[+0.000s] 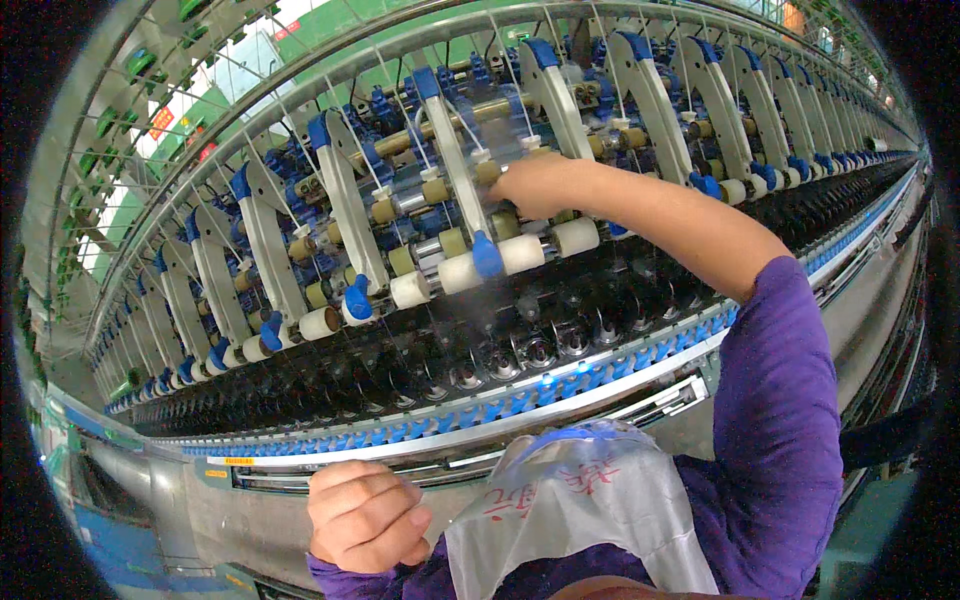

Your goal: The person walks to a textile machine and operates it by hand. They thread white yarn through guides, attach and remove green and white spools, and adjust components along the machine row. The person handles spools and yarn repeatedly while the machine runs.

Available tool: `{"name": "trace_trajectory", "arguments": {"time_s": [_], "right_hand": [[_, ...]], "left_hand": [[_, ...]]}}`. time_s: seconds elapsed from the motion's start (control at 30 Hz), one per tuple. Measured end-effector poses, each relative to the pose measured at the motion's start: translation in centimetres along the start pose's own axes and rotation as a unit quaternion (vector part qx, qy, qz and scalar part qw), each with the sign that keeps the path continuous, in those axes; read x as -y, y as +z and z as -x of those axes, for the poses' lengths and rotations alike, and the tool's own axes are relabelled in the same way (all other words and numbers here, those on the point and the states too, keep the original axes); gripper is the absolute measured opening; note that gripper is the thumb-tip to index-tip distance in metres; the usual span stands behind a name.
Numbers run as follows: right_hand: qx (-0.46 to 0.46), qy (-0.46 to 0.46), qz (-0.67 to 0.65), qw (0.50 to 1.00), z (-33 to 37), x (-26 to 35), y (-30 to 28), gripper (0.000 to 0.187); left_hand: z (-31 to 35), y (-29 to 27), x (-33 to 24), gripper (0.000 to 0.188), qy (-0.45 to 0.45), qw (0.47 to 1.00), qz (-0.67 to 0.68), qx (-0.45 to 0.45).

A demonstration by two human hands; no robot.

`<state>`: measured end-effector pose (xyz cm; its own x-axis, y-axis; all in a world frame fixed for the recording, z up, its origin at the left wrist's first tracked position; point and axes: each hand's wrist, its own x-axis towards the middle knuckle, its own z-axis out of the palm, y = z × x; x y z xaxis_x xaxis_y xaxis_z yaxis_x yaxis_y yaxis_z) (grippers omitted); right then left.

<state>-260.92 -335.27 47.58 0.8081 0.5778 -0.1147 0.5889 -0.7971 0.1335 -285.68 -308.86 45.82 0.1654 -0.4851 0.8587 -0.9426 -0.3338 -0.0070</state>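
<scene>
My right hand (535,188) reaches across to the rollers of a long spinning frame, beside a grey pressure arm (455,160) with a blue tip. Its fingers are bent together at a small tan roller (487,173); whatever they grip is hidden. White rollers (523,254) sit just below that hand, on either side of the blue lever (487,256). Low in the picture, in front of my body, my left hand (365,515) is curled into a loose fist, apart from the machine. The inside of that fist cannot be seen.
More pressure arms (648,100) run along the frame to both sides. Below the rollers lie dark spindles (535,350) and a rail of blue parts (480,412). Thin rods (340,55) slant above. A pale apron (600,500) covers my front.
</scene>
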Motion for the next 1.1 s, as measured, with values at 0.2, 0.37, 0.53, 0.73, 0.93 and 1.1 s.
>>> {"name": "trace_trajectory", "arguments": {"time_s": [0.2, 0.37, 0.53, 0.73, 0.93, 1.1], "right_hand": [[-0.070, -0.015, -0.006, 0.997, 0.6, -1.2, -0.7, 0.043], [-0.057, 0.010, -0.014, 0.998, 0.3, -1.4, -0.4, 0.045], [0.015, 0.000, 0.012, 1.000, -0.2, -0.9, 0.9, 0.055], [-0.026, -0.036, -0.027, 0.999, -0.5, -2.1, 1.4, 0.059], [-0.066, -0.012, -0.066, 0.996, -1.1, -1.8, 2.1, 0.053], [-0.034, -0.022, -0.042, 0.998, -1.0, -1.3, 1.8, 0.049]], "left_hand": [[0.3, -0.5, 0.9, 0.017, -0.032, 0.998, -0.005, 0.060], [0.7, -0.1, 1.6, 0.017, -0.040, 0.998, -0.002, 0.055], [0.6, 0.5, 1.8, 0.018, -0.038, 0.997, 0.002, 0.064], [1.2, 0.8, 2.4, 0.019, -0.059, 0.996, -0.008, 0.067], [1.5, 1.1, 2.9, 0.017, -0.073, 0.996, 0.004, 0.059], [1.5, 1.3, 3.1, 0.017, -0.069, 0.996, -0.010, 0.064]]}}
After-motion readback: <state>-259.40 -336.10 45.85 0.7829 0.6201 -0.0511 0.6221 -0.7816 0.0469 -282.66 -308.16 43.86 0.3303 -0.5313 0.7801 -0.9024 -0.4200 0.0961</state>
